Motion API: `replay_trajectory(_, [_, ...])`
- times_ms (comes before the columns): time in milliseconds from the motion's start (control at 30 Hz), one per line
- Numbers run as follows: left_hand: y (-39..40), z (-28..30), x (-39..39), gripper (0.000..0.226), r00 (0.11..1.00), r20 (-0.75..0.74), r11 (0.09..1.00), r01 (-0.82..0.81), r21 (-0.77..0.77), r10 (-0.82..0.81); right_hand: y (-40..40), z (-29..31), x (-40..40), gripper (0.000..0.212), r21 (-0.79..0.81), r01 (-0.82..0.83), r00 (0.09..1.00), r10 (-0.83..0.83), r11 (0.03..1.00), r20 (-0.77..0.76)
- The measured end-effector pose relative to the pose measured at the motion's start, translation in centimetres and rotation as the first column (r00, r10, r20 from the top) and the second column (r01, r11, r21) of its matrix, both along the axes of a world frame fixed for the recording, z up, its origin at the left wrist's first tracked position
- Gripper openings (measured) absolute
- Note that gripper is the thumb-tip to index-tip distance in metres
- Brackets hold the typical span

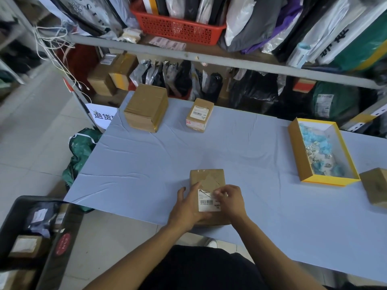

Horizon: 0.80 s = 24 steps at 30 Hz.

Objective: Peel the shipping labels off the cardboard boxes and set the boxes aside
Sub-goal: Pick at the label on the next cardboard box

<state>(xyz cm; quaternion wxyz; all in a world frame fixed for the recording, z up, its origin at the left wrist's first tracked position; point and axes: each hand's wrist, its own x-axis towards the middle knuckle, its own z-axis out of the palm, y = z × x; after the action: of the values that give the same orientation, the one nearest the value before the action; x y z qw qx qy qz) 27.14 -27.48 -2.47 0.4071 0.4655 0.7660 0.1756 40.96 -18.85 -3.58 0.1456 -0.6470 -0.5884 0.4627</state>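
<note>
A small cardboard box [206, 177] lies near the front edge of the blue-covered table [230, 147]. A white shipping label [206, 200] with a barcode sits on its near half; the bare far half shows torn paper. My left hand [187, 208] grips the box's left side. My right hand [231, 198] pinches the label's upper right edge. A second labelled box [200, 115] stands at the back middle, and a plain box [146, 107] stands at the back left.
A yellow open box [296, 155] holding crumpled blue and white scraps sits at the right, with another cardboard box [376, 187] at the right edge. A dark bin [18, 208] of parcels is on the floor at left. Shelves packed with parcels and a red basket [178, 28] stand behind.
</note>
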Motion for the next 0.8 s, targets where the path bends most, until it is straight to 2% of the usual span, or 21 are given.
replay_trajectory(167, [0.2,0.3,-0.4,0.103,0.993,-0.07,0.995,0.09,-0.028,-0.092,-0.1,1.0,0.7,0.01,0.013,0.066,0.984,-0.063,0.998,-0.168])
replay_trajectory(200, [0.3,0.4,-0.5,0.105,0.99,-0.09,0.994,0.109,-0.032,-0.111,-0.1,1.2,1.0,0.016,0.01,0.072,0.979,-0.069,0.997,-0.194])
replay_trajectory(333, [0.3,0.4,-1.0,0.108,0.981,-0.124,0.988,0.141,-0.057,-0.147,0.0,1.3,1.3,0.025,0.048,-0.073,0.991,0.078,0.996,-0.109])
replay_trajectory(500, [0.2,0.5,-1.1,0.11,0.975,-0.152,0.985,0.15,-0.081,-0.161,0.2,0.5,0.8,0.007,0.035,-0.13,0.989,0.132,0.991,-0.067])
replay_trajectory(700, [0.2,0.5,-1.1,0.111,0.974,-0.163,0.985,0.142,-0.093,-0.156,0.2,-0.1,0.8,0.025,-0.023,-0.017,0.99,0.014,1.0,-0.139])
replay_trajectory(800, [0.2,0.4,-1.0,0.11,0.974,-0.165,0.986,0.145,-0.087,-0.158,0.7,0.5,1.5,0.022,-0.047,0.152,0.951,-0.159,0.987,-0.265])
